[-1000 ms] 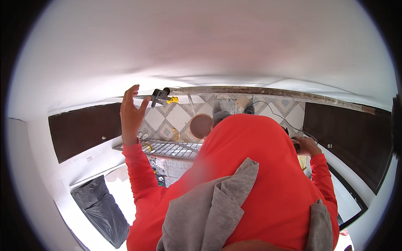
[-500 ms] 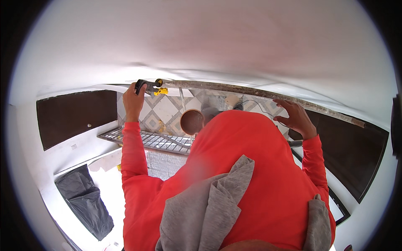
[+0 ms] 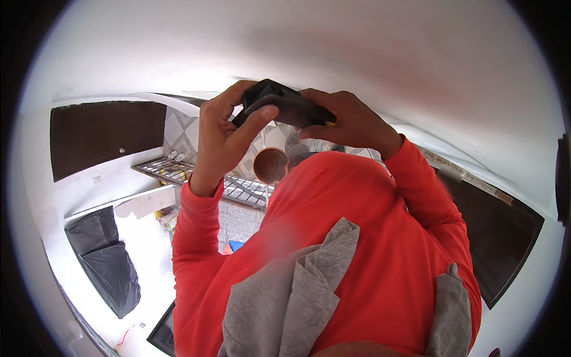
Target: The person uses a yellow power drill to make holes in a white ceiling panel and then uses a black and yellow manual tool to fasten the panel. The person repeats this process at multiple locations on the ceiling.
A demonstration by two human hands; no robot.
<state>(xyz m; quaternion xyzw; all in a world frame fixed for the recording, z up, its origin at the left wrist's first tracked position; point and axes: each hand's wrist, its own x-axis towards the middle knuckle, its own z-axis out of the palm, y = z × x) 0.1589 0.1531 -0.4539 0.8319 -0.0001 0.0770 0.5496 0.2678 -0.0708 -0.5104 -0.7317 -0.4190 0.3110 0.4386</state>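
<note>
- Head view: your left hand [image 3: 229,134] holds the left end of a black tool [image 3: 288,110], thumb laid along the near face, the other fingers partly hidden behind it.
- Your right hand [image 3: 354,122] closes on the tool's right end; a small yellow bit shows beside its palm.
- The tool is up in front of the white wall [image 3: 297,47], between your two hands, above the round brown bucket [image 3: 270,165] in the picture.
- Against half a second ago: your left hand alone had the tool then, farther left, by the pole's left end; your right hand was off to the right with fingers spread.
- The tool now looks larger, and most of its yellow part is covered.
- The pole [image 3: 476,181] shows only its right stretch past your right forearm; earlier most of its length was visible.
- The grey cloth [image 3: 291,279] lies over your red top [image 3: 369,238], as before.
</note>
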